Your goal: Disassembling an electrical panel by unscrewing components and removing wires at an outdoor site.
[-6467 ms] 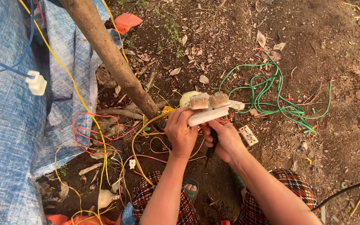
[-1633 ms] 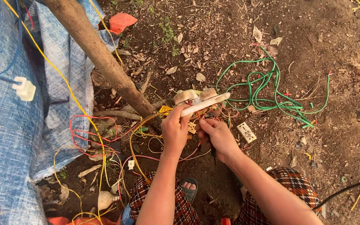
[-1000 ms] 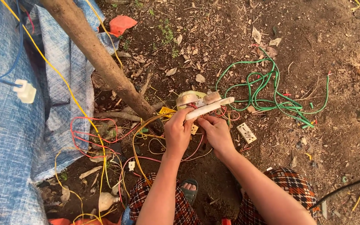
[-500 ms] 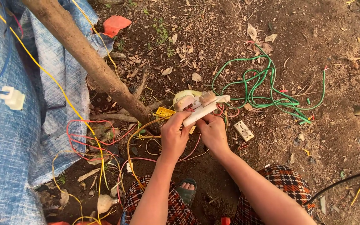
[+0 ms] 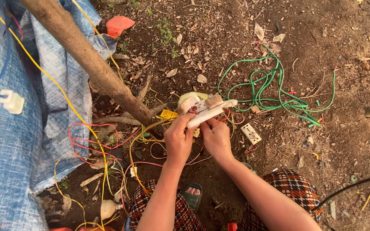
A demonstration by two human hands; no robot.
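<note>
Two bare hands meet on white socket strip [image 5: 210,112], held above dirt ground [image 5: 343,141], just beside wooden pole [image 5: 86,60]. Left hand [image 5: 180,139] grip closed around strip's near end. Right hand [image 5: 216,137] fingers pinch its lower edge. Green wire tangle [image 5: 275,92] near, white socket plate [image 5: 251,133] just right of hands.

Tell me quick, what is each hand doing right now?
Left hand: closed on the near end of the white switch board.
Right hand: fingers gripping the same board from below.
</note>
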